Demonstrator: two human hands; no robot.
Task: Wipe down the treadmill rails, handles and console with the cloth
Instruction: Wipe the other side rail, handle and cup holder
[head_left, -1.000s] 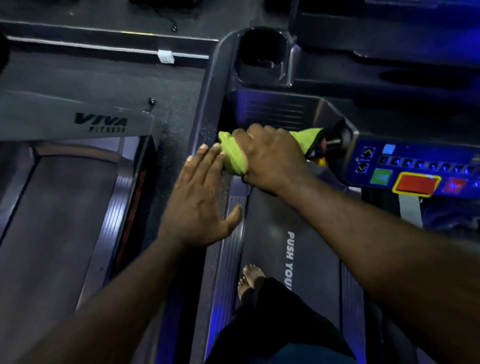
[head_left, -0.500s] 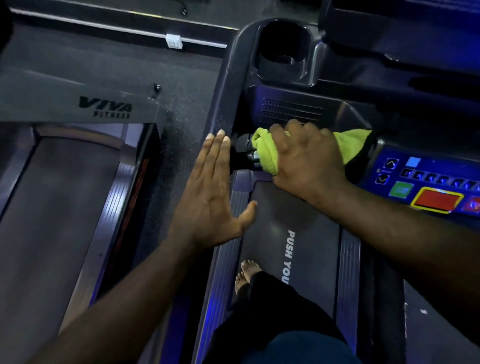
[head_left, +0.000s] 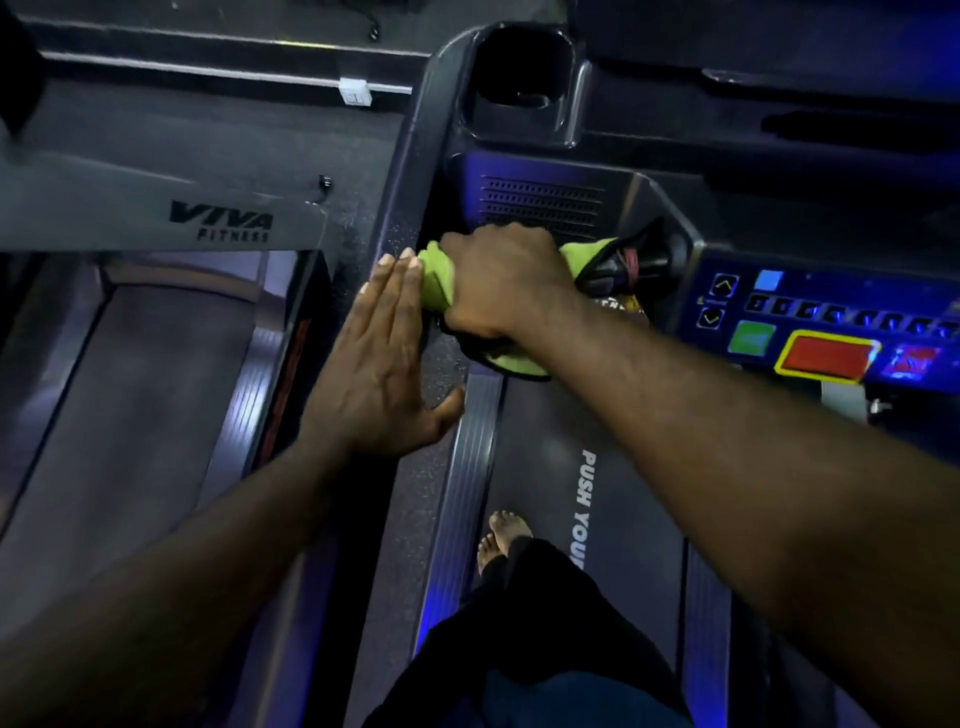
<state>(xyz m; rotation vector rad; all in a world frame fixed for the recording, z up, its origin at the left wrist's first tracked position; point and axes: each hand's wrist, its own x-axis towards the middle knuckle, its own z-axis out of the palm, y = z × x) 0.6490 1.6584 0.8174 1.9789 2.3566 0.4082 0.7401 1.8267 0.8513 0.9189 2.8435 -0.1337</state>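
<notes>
Right hand (head_left: 498, 280): clenched round the yellow-green cloth (head_left: 434, 283), knuckles up, just off the view's centre toward 12 o'clock; wrapped with the cloth over the black handle (head_left: 662, 254).
Cloth: bunched under that hand, on the handle; one end out at the hand's 9 o'clock, another at 3 o'clock, a loose fold hanging at 6 o'clock.
Left hand (head_left: 384, 364): released, flat, fingers straight and together, palm-down on the speckled side rail (head_left: 405, 197) at 9 o'clock of the cloth; fingertips just beside the cloth, contact impossible to tell.
Console (head_left: 831, 306): at 3 o'clock of the handle, lit blue; green key (head_left: 751, 338) and red key (head_left: 826, 357) along its near edge; not yet under the cloth.
Belt (head_left: 587, 519): at 6 o'clock, with one bare foot (head_left: 506, 535) on it.
Step, as judged: handle wipe in hand; console and much of the rails probably left.
Risk, keys: on a sweep toward 3 o'clock, knuckles or cloth onto the green key; likely a belt start under a bare foot.
Risk, snag: red-and-black fitting (head_left: 630, 256) at the handle's 3 o'clock end, too dim to name; loose cloth apt to catch there and tug it free.
Risk, missed spots: bunched cloth, small contact patch; underside of the handle easily skipped without a twist of the wrist.
Risk, hanging fold: free to slip out or drag over the belt edge through a slack grasp.
</notes>
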